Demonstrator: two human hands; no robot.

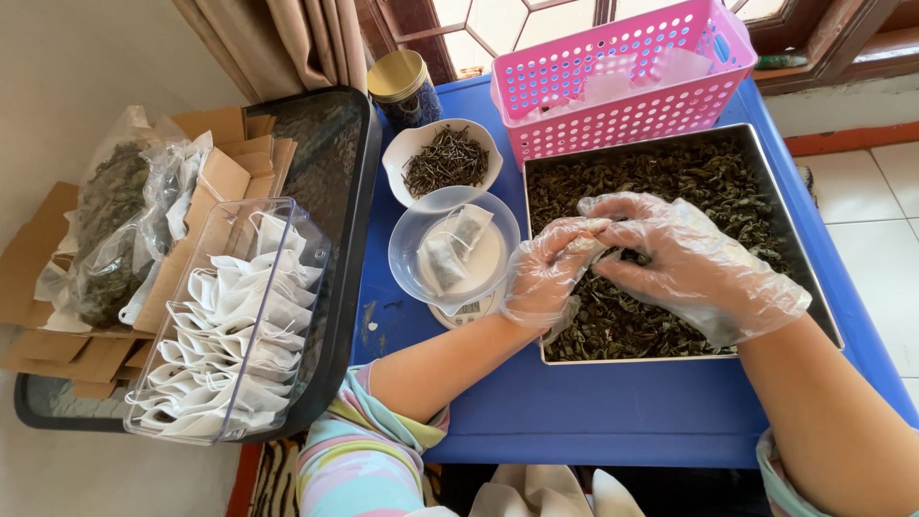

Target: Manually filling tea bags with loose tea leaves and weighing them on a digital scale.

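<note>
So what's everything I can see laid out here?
table: one, blue, centre
metal tray: one, silver, holding dark dried leaves, right
basket: one, pink, behind the tray
white bowl: one, holding dark twigs
clear bowl: one, on a small scale, holding two filled bags
jar: one, gold lid, far edge
clear box: one, full of white empty bags, left
cardboard pieces: several, brown, far left
left hand: clear glove, pinching a small bag
right hand: clear glove, over the tray

Small white tea bag (586, 241), pinched upright, hovering over metal tray (777, 206) of dark dried leaves (670, 177); tray square, flat on table, at three o'clock from centre.
</note>
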